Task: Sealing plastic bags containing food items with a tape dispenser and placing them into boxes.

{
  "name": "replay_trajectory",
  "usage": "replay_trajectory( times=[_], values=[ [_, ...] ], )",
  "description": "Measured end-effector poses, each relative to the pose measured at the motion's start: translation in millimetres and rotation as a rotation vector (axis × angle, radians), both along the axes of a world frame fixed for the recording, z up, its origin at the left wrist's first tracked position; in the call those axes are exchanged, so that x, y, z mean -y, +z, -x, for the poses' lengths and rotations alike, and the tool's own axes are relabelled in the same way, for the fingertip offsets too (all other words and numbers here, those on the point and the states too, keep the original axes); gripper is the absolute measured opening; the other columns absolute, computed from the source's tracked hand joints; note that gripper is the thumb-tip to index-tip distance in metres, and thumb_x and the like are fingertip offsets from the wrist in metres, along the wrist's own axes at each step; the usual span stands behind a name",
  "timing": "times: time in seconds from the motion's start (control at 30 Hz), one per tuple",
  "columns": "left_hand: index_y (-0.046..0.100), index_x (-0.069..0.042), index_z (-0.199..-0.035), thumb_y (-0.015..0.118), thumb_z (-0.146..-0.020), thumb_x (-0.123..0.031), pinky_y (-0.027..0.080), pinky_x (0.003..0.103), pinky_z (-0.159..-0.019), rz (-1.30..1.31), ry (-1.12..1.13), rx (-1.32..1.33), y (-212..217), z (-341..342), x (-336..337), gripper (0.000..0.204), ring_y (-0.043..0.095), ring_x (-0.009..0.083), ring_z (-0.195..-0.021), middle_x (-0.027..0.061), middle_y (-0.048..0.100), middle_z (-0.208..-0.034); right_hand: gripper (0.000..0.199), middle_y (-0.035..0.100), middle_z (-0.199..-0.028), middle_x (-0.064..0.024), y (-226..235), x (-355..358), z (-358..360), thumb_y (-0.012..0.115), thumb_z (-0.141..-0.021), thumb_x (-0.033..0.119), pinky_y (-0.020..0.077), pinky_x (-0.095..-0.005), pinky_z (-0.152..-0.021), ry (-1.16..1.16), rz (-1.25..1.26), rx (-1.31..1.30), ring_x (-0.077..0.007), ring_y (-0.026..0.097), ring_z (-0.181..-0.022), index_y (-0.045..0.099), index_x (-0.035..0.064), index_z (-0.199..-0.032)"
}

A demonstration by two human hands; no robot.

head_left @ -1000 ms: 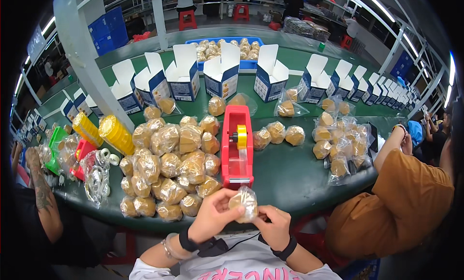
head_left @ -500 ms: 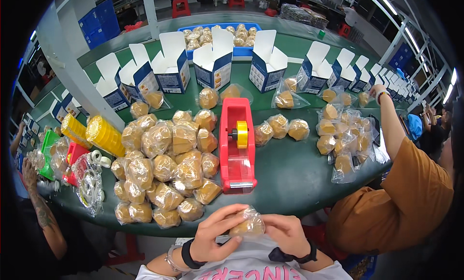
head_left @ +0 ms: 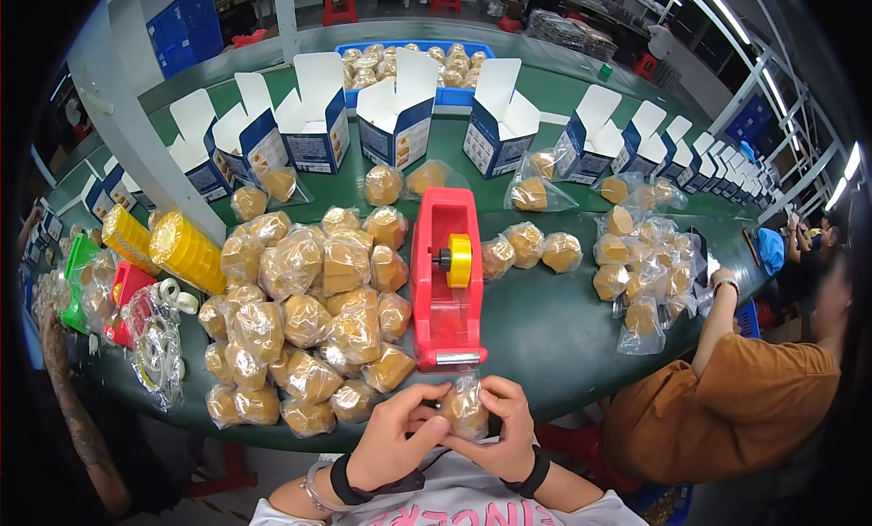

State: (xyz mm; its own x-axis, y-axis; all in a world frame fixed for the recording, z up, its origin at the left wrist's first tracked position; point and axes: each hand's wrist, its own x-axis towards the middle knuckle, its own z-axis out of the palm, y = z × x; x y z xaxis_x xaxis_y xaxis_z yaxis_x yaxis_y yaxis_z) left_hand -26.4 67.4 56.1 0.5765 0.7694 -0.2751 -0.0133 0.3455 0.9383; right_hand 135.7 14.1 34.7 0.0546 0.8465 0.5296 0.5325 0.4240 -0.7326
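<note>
Left hand (head_left: 392, 440) and right hand (head_left: 509, 432) together clamp a bagged tan lump (head_left: 466, 410) at the near edge of the table (head_left: 545, 331), beside a red dispenser (head_left: 427, 290) (more lumps (head_left: 309, 322) heaped to its left).

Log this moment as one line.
Left hand, right hand: holding wrapped tan piece | ahead: red tape dispenser | beyond: open boxes

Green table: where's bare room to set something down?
Free: green table right of the red tape dispenser, nearer than three wrapped pieces and left of the bagged cluster. Crowded: left of the dispenser, where the wrapped heap lies.
</note>
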Motion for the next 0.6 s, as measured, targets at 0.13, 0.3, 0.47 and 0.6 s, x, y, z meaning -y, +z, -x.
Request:
replay_trajectory(
  times=[0.13,0.3,0.47,0.6],
  values=[
    [0.046,0.000,-0.114,0.071,-0.074,0.000,0.048,0.029,-0.083,0.041,0.033,0.029,1,-14,3,0.048,0.056,0.0136,-0.100,0.0133,0.052,-0.111,0.066,0.043,-0.123,-0.0194,-6,-5,-9,0.083,-0.061,0.009,0.0506,-0.0359,-0.077,0.035,-0.084,0.111,-0.0321,0.058,-0.092,0.045,0.0042,-0.114],
    [0.043,-0.002,-0.117,0.072,-0.072,0.001,0.044,0.032,-0.091,-0.297,0.212,0.314,-15,-29,22,0.054,0.054,0.0201,-0.106,0.0152,0.052,-0.114,0.065,0.043,-0.123,-0.0188,-2,-3,-24,0.082,-0.060,0.007,0.0503,-0.0384,-0.081,0.177,-0.263,0.028,-0.0331,0.056,-0.096,0.046,0.0046,-0.115],
    [0.036,-0.004,-0.121,0.072,-0.066,0.006,0.036,0.037,-0.098,-0.798,0.172,0.174,-32,-27,16,0.067,0.046,0.0252,-0.113,0.0176,0.044,-0.120,0.069,0.045,-0.116,-0.0176,20,-2,-27,0.081,-0.061,0.007,0.0494,-0.0403,-0.081,0.131,-0.052,0.222,-0.0322,0.054,-0.100,0.044,0.0019,-0.119],
    [0.035,-0.004,-0.123,0.073,-0.065,0.006,0.035,0.038,-0.098,-0.838,0.137,0.088,-32,-18,22,0.070,0.046,0.0265,-0.113,0.0176,0.044,-0.120,0.068,0.046,-0.114,-0.0173,23,4,-18,0.079,-0.059,0.003,0.0474,-0.0374,-0.086,0.111,0.032,0.310,-0.0325,0.052,-0.103,0.046,-0.0009,-0.118]
  ],
)
